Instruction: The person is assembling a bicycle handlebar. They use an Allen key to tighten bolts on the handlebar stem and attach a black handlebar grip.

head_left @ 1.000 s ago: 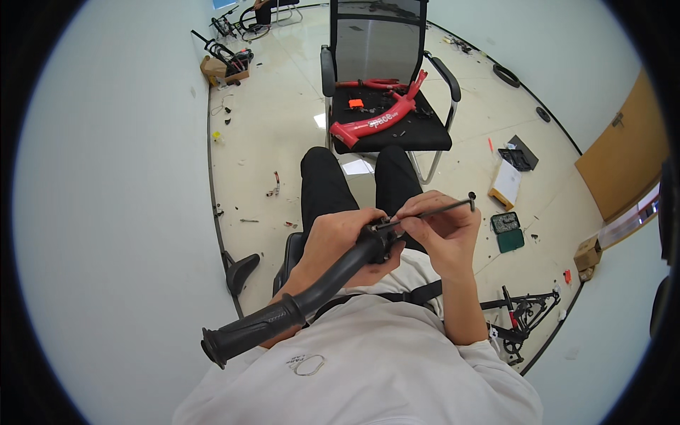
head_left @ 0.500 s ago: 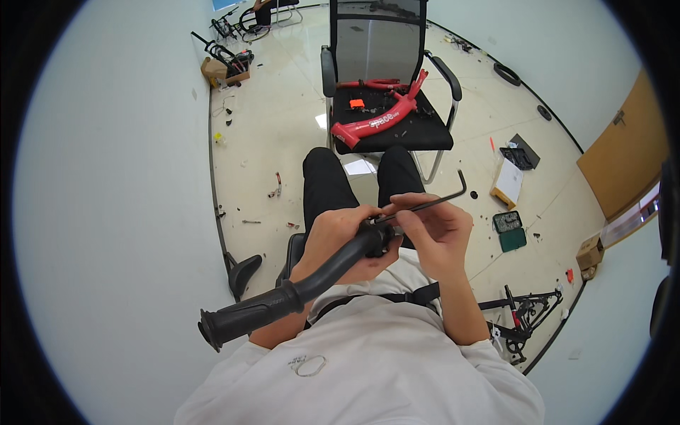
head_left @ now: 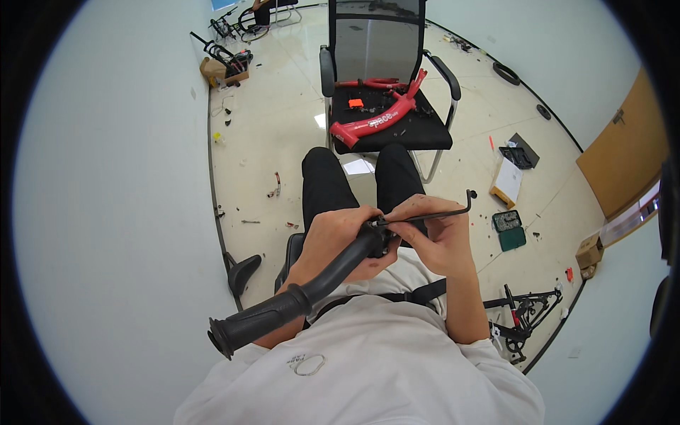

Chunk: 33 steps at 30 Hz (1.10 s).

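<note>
- Two bare hands close together in front of the white shirt (head_left: 397, 354); clock hours below taken from the hands, 12 toward the chair.
- Left hand (head_left: 331, 237): curled round the black handlebar (head_left: 340, 268) at its inner end, closed on it, thumb on top; far side of the fingers partly hidden.
- Handlebar slanting away toward 8 o'clock, over the left forearm; ribbed rubber grip (head_left: 265, 317) with flanged end out there.
- Right hand (head_left: 440, 244): thumb and fingers pinched shut on the black hex key (head_left: 432, 215), long arm toward 3 o'clock, bent end turned up toward 12.
- Other tip of hex key at the dark clamp fitting (head_left: 380, 244) between the hands; cannot tell if seated in a bolt.
- At 12: black trousers (head_left: 327, 180), then mesh-backed chair (head_left: 375, 49) bearing red frame part (head_left: 379, 126) and small orange item (head_left: 355, 104).
- Near 2: dark open case (head_left: 523, 157) on the floor.
- At 3: open green case (head_left: 510, 237).
- At 4: dark bicycle frame (head_left: 524, 319).
- Between 8 and 9: black saddle (head_left: 244, 273) by the wall.
- Between 1 and 2, far off: black tyre (head_left: 497, 69).
</note>
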Available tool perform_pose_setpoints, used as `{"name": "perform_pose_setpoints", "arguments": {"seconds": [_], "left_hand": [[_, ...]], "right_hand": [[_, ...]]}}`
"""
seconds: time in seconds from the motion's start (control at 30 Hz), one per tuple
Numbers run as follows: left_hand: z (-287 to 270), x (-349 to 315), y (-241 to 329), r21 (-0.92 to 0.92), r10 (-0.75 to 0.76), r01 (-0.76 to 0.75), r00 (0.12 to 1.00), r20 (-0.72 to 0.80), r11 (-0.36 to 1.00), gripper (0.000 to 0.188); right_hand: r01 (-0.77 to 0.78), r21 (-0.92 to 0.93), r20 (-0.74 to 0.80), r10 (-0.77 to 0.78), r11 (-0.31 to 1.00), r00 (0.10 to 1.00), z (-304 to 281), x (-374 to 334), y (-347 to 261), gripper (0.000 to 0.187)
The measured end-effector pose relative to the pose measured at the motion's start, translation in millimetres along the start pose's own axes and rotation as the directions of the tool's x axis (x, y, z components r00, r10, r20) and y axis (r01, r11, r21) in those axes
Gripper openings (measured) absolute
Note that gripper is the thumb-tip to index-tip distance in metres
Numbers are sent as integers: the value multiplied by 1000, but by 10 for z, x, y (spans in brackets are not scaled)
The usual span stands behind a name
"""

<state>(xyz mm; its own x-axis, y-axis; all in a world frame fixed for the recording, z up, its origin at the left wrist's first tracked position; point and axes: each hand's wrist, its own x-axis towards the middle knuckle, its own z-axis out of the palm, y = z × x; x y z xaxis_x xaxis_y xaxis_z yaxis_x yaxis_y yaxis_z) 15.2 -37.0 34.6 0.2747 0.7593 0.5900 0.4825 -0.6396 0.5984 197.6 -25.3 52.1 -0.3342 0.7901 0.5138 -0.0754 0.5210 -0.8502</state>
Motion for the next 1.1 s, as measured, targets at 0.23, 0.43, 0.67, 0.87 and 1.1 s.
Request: {"name": "perform_pose_setpoints", "arguments": {"seconds": [0.23, 0.43, 0.67, 0.87, 1.1], "left_hand": [[25, -25, -12, -1, 10, -10, 1000, -1, 1000, 32], [-2, -19, -38, 16, -29, 29, 999, 16, 999, 31], [-16, -18, -24, 5, -24, 24, 1000, 8, 1000, 31], [-3, -17, -49, 20, -19, 18, 1000, 13, 1000, 32], [2, -31, -50, 56, -28, 27, 999, 26, 998, 33]], "right_hand": [[-16, -172, -11, 14, 985, 1000, 15, -11, 10, 12], [5, -112, -11, -6, 994, 1000, 15, -3, 74, 8], [-16, -1, 11, 16, 1000, 1000, 29, 2, 12, 14], [-32, -11, 25, 32, 999, 999, 37, 9, 45, 12], [-130, -93, 11, 132, 987, 991, 32, -14, 10, 8]]}}
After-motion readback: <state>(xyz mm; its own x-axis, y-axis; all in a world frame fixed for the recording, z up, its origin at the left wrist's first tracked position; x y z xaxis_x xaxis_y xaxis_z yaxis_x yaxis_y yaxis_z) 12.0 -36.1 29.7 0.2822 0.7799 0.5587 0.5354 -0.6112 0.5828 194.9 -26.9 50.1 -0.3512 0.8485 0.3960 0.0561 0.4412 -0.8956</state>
